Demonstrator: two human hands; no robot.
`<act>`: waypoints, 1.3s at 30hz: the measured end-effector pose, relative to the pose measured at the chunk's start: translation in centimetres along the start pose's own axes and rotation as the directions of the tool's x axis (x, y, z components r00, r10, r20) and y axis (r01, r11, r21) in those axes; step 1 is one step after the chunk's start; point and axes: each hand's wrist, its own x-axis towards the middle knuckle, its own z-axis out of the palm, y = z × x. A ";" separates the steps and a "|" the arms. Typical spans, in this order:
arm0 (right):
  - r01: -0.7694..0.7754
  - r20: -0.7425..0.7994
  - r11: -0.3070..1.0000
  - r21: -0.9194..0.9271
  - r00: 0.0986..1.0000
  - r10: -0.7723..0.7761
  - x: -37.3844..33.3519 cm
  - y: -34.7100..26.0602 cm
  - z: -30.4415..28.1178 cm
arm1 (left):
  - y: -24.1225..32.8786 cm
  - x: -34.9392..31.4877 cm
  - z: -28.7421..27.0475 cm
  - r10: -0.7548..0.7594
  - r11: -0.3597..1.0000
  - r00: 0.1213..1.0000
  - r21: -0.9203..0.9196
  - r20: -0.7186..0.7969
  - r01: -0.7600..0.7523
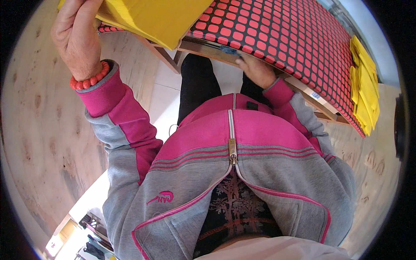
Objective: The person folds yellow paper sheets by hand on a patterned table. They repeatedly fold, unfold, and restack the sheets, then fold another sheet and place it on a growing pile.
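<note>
At the upper left, my left hand [78, 41], with a red bead bracelet [92, 81] at the wrist, is closed on a yellow cloth [149, 19]. Its fingertips run out at the top edge of the picture. The cloth lies over the left part of a table topped with a red-and-black checked cover [264, 30], and one corner hangs past the near edge. My right hand [258, 71] is at the table's front edge, partly beneath it. Its thumb side shows, but most of its fingers are hidden. Close to those fingers is a small blue thing [228, 50] under the edge.
A folded stack of yellow cloth [364, 86] hangs over the table's right end. Wooden legs and rails [162, 56] support the top. A pale package [314, 93] shows beneath the right part. My legs in black trousers [198, 80] are close to the table.
</note>
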 end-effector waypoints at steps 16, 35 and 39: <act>-0.153 -0.009 0.963 -0.222 0.988 0.155 -1.2 1.1 0.3 | -0.2 0.0 -1.0 -0.227 0.971 0.973 -0.068 0.044 0.229; 0.758 -0.387 0.652 -0.005 0.600 -0.701 18.0 -15.1 -20.6 | 1.4 1.0 -0.6 -0.145 0.970 0.982 -0.178 0.119 0.165; 0.739 -0.335 0.673 0.022 0.640 -0.692 18.9 -14.7 -19.8 | 0.9 1.0 -0.9 -0.137 0.983 0.982 -0.107 0.127 0.151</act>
